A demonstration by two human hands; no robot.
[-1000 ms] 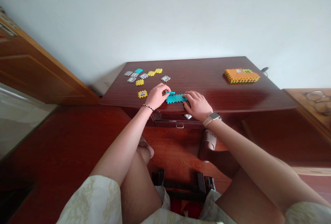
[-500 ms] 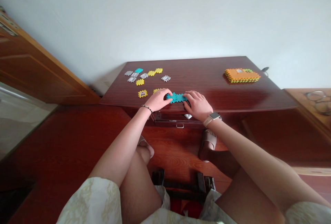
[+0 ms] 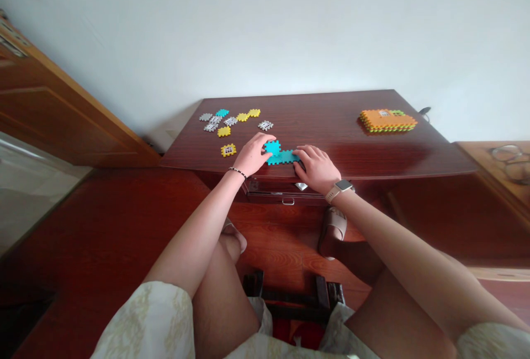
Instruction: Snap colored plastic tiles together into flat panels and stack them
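Between thumb and fingers my left hand (image 3: pixel 253 154) pinches a teal square tile (image 3: pixel 273 148) with toothed edges. That tile is tilted up at the left end of a flat teal strip (image 3: pixel 287 157) of interlocking tiles; whether the two are joined I cannot tell. My right hand (image 3: pixel 318 169) grips the strip's right end, its fingers on top and its thumb at the near side. The hand hides that end.
To the left lie loose grey tiles (image 3: pixel 211 127), yellow tiles (image 3: pixel 224 131) and a teal tile (image 3: pixel 222 112). A stack of orange and green panels (image 3: pixel 387 121) stands on the right of the dark table (image 3: pixel 331 121). Below its front edge is a drawer (image 3: pixel 273 200).
My left hand has shifted slightly up, raising and tilting the teal tile at the strip's left end. It now covers a yellow tile seen before. My right hand has stayed put.
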